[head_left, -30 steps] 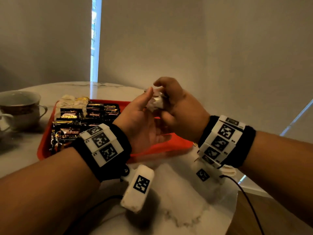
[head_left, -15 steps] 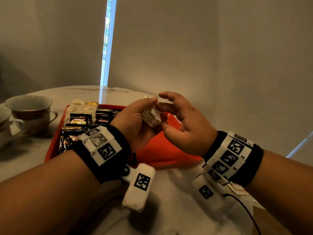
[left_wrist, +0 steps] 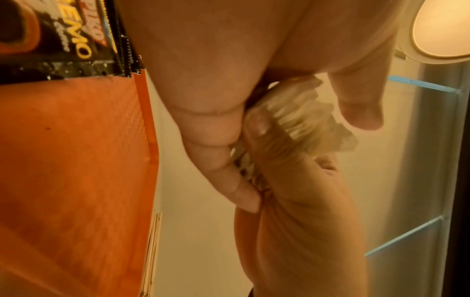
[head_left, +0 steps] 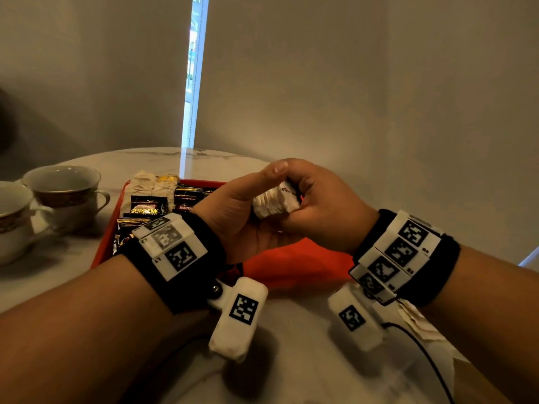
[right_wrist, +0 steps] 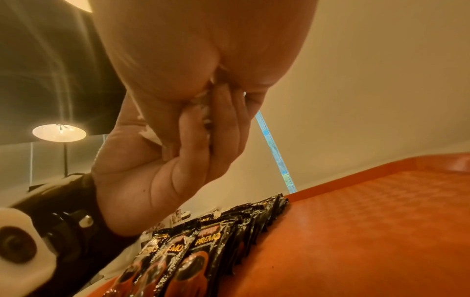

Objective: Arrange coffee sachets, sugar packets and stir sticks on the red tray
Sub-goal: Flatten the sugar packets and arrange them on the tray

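Two teacups (head_left: 62, 189) are seen at the far left of the marble table (head_left: 291, 330), well apart from the hands. The red tray (head_left: 291, 263) lies just right of them. Black coffee sachets (head_left: 147, 207) are laid in overlapping rows on its left half; pale packets (head_left: 153, 182) are heaped at its far left corner. Above the tray's bare middle, a stack of white sugar packets (head_left: 274, 201) is held off the surface. The left hand (head_left: 233, 217) is curled round the stack, thumb raised over its top. The right hand (head_left: 323, 211) is closed on the same stack from the opposite side, fingers bent over it. Crumpled paper (head_left: 420, 325) lies under the right wrist.
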`<state>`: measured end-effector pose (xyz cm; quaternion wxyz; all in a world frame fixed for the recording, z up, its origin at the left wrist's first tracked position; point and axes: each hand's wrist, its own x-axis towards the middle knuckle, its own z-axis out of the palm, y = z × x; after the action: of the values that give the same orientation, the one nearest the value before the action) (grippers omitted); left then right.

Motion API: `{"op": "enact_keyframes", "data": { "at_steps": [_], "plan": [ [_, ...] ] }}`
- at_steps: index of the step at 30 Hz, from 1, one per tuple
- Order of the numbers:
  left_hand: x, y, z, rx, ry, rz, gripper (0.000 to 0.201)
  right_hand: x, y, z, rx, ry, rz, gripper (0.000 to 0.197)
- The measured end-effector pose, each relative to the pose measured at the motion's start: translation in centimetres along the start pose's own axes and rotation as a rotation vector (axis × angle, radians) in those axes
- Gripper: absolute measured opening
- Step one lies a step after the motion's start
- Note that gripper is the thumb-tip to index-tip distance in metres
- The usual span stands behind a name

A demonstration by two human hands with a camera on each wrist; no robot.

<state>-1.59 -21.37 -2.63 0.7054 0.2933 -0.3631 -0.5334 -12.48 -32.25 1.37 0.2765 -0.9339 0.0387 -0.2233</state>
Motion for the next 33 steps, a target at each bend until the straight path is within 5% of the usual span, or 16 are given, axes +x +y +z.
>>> {"op": "enact_keyframes", "data": {
  "at_steps": [3,6,9,13,15,20,33],
  "plan": [
    [0.1,-0.1,0.3,0.005,0.044,-0.002,0.017,0.1,0.2,0.2,0.044,-0.057,0.042,0.060],
    [0.2,0.7,0.0,-0.061,0.105,-0.032,0.026,-0.4,0.7,0.5,0.086,0.001,0.083,0.093],
    [0.4,1.8,-1.1,-0.122,0.248,-0.016,0.030,-1.2,1.7,0.8,-0.012,0.075,0.247,0.075],
    [0.4,2.8,-2.2,-0.103,0.364,0.017,0.027,-2.6,2.0,1.1,-0.040,-0.400,0.484,0.053],
    [0.4,3.2,-2.5,-0.132,0.392,0.026,0.025,-3.2,1.6,1.5,-0.032,-0.501,0.489,0.035],
    [-0.1,4.3,-3.1,-0.256,0.386,0.113,0.036,-3.6,0.5,2.2,-0.393,-0.759,0.343,0.041],
    [-0.6,5.5,-2.5,-0.198,0.363,0.175,0.024,-4.5,-1.1,1.8,-0.419,-0.895,0.275,0.051]
  ]
}}
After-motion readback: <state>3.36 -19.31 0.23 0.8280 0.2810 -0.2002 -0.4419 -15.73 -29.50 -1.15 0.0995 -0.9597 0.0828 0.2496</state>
